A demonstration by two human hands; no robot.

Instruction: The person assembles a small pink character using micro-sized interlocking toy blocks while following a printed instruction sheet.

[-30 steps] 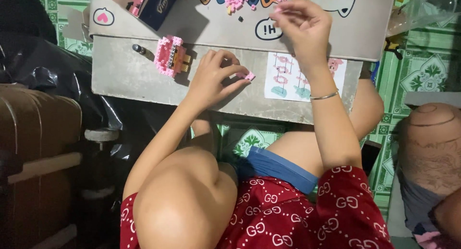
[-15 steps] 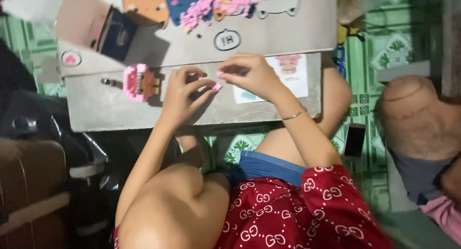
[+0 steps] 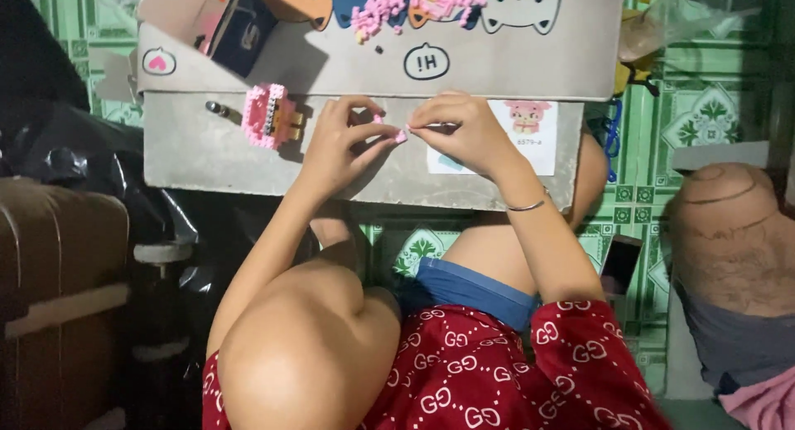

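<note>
Change: the right hand (image 3: 464, 132), seen a second ago reaching to the brick pile at the top of the frame, now meets the left hand (image 3: 344, 144) at centre; a brick appears to have been fetched.

Hands: both pinch narrow on a tiny pink brick (image 3: 401, 135) held between the fingertips.

Work in hand: by the look of it, joining small bricks.

Model: a part-built pink block model (image 3: 269, 115) stands left of the hands, on the grey box (image 3: 215, 161).

Containers: the box's raised lid (image 3: 530, 61) holds a loose pile of pink bricks (image 3: 406, 1), top centre.

Nearby: an instruction sheet (image 3: 530, 128) lies under the right wrist.
</note>
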